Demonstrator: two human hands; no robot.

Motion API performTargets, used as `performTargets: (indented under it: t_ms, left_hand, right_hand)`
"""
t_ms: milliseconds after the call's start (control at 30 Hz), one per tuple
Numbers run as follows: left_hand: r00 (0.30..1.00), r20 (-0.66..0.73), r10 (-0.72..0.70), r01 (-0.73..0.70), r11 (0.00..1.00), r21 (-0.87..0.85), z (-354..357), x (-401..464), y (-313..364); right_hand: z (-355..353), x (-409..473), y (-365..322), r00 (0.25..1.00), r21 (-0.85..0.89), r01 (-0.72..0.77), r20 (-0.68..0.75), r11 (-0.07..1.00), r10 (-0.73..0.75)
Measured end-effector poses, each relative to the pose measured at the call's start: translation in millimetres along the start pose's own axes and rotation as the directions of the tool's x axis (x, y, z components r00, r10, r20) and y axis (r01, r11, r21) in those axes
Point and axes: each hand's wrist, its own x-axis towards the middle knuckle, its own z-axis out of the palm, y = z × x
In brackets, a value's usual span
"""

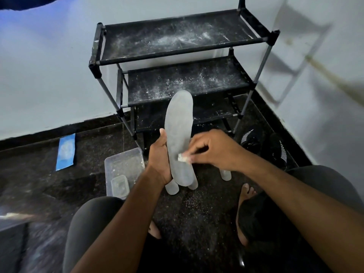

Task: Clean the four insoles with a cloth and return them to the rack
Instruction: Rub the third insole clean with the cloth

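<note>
One insole (178, 134) held upright in front of rack (177, 56), left hand (159, 158) wrapped round its edge; right hand (212, 148) fingers pinch small cloth (182, 157) vs lower face; advise long heel-to-toe strokes, firm backing w/ left palm; other insoles (172, 189) on floor below.

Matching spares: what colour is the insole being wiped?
Plain pale grey insole, seen clearly in the head view.
</note>
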Motion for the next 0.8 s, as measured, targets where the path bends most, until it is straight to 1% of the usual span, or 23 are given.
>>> performTargets:
  t_ms: [33, 67, 100, 167, 233, 267, 300, 333, 367, 400, 433, 467, 533, 600, 667, 733, 800]
  left_hand:
    - [1.000, 0.006, 0.008, -0.008, 1.000, 0.000, 1, 0, 0]
    - [1.000, 0.013, 0.013, -0.013, 1.000, -0.007, 1, 0, 1]
    - [1.000, 0.018, 0.011, -0.011, 1.000, -0.017, 1, 1, 1]
    - [1.000, -0.002, 0.012, -0.012, 1.000, -0.022, 0, 1, 1]
    - [0.999, -0.026, 0.022, -0.023, 0.999, -0.030, -1, 0, 1]
    - [0.999, -0.030, 0.023, -0.024, 0.999, -0.035, -1, -1, 1]
    - [0.999, -0.031, 0.020, -0.021, 0.999, -0.040, -1, -2, 1]
    - [1.000, -0.026, 0.014, -0.015, 0.999, -0.047, 0, -2, 1]
    - [1.000, -0.012, 0.012, -0.013, 0.999, -0.048, 0, -2, 1]
    - [1.000, -0.003, 0.014, -0.014, 0.999, -0.038, -1, -1, 0]
    - [1.000, -0.002, 0.017, -0.017, 1.000, -0.023, 0, 0, -1]
    - [1.000, 0.000, 0.016, -0.016, 1.000, -0.016, 0, 0, -1]
    - [1.000, 0.013, -0.004, 0.004, 1.000, -0.029, 0, 0, -2]
    - [1.000, 0.012, -0.015, 0.016, 0.997, -0.070, -2, 1, 0]
    - [1.000, 0.004, -0.013, 0.013, 0.993, -0.117, -5, 0, 2]
    - [1.000, 0.011, -0.009, 0.011, 0.990, -0.140, -6, 0, 2]
    - [1.000, 0.001, -0.002, 0.003, 0.989, -0.146, -6, 2, 0]
  right_hand:
    - [1, 3, 2, 0.996, -0.010, -0.002, -0.090, 1.000, 0.001]
    - [3, 6, 5, 0.993, -0.058, -0.012, -0.119, 0.998, 0.005]
    - [7, 8, 8, 0.997, -0.113, -0.022, -0.082, 0.993, 0.013]
    - [15, 6, 11, 0.994, -0.167, -0.039, 0.093, 0.985, 0.056]
    - [14, 2, 7, 0.967, -0.155, -0.036, 0.245, 0.987, 0.073]
    - [9, 1, 4, 0.957, -0.125, -0.038, 0.281, 0.991, 0.072]
    - [2, 1, 1, 0.957, -0.066, -0.052, 0.283, 0.996, 0.069]
    - [-3, 1, -1, 0.967, 0.013, -0.066, 0.248, 0.998, 0.061]
    - [-6, 2, -3, 0.983, 0.087, -0.063, 0.177, 0.994, 0.047]
    - [-6, 4, -2, 0.996, 0.123, -0.049, 0.085, 0.991, 0.039]
    - [-3, 7, 0, 0.999, 0.111, -0.039, 0.007, 0.993, 0.038]
    - [3, 9, 3, 0.998, 0.060, -0.039, -0.039, 0.997, 0.041]
    - [18, 11, 10, 0.998, -0.050, -0.052, -0.047, 0.997, 0.050]
    - [26, 10, 15, 0.998, -0.051, -0.061, 0.014, 0.997, 0.062]
    - [26, 8, 14, 0.985, -0.038, -0.085, 0.147, 0.996, 0.090]
    - [21, 4, 9, 0.941, -0.042, -0.114, 0.315, 0.993, 0.121]
    - [15, 1, 5, 0.902, 0.026, -0.147, 0.415, 0.989, 0.123]
